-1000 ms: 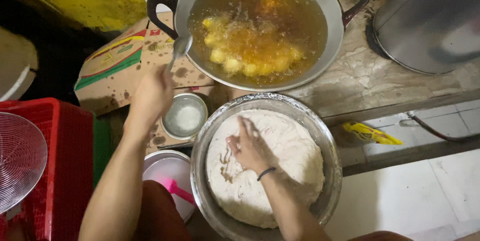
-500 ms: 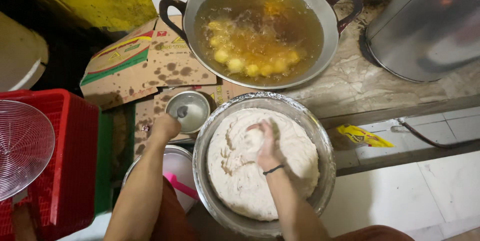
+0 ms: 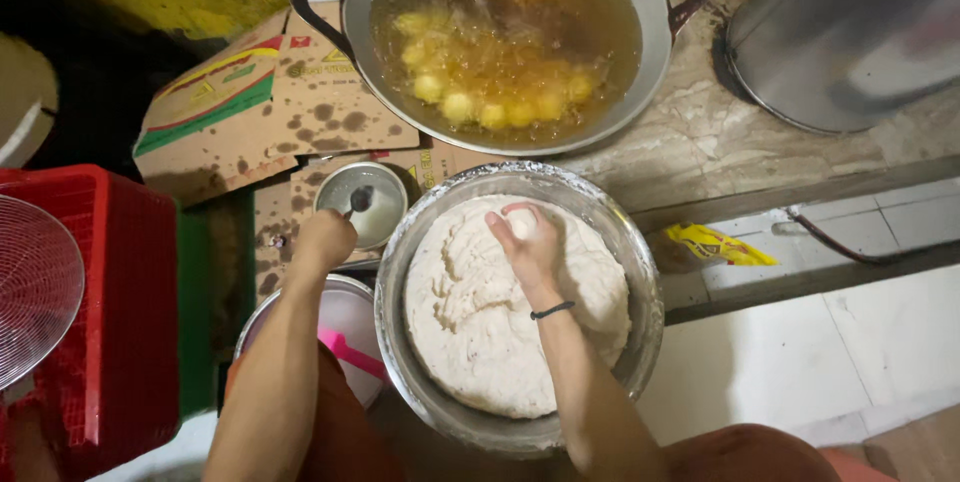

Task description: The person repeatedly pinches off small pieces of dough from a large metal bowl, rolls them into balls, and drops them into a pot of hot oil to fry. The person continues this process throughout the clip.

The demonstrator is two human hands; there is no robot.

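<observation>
1. Stained stone surface (image 3: pixel 700 132), upper right of the frame; it carries the frying pan and a large cylindrical steel pot (image 3: pixel 850 32) at the far upper right.
2. Wide round metal frying pan with two dark handles (image 3: pixel 505 37), top centre, filled with amber oil; pale yellow dough balls (image 3: pixel 480 102) float in a loose cluster toward its lower left.
3. Large round steel mixing bowl (image 3: pixel 640 342), centre of the frame, just below the pan, holding a mound of white sticky dough (image 3: pixel 480 332) that nearly fills it.
4. Red plastic crate (image 3: pixel 110 312), left edge, with a round wire-mesh skimmer (image 3: pixel 35 282) lying over its left side.
5. Flattened oil-spotted cardboard box (image 3: pixel 270 112), upper left, lying under the pan's left rim and the small bowl.
6. Metal bowl with a pink utensil inside (image 3: pixel 345 327), lower left of centre, partly hidden by the left forearm.
7. Small round steel bowl of cloudy liquid (image 3: pixel 385 207), left of the mixing bowl's upper rim.
8. Right hand (image 3: pixel 525 242), above the dough near the bowl's top, fingers curled shut around a small white lump of dough (image 3: pixel 521 223); a dark band circles the wrist.
9. Left hand (image 3: pixel 325 240), closed on the handle of a metal spoon (image 3: pixel 358 200), whose head sits in the small bowl.
</observation>
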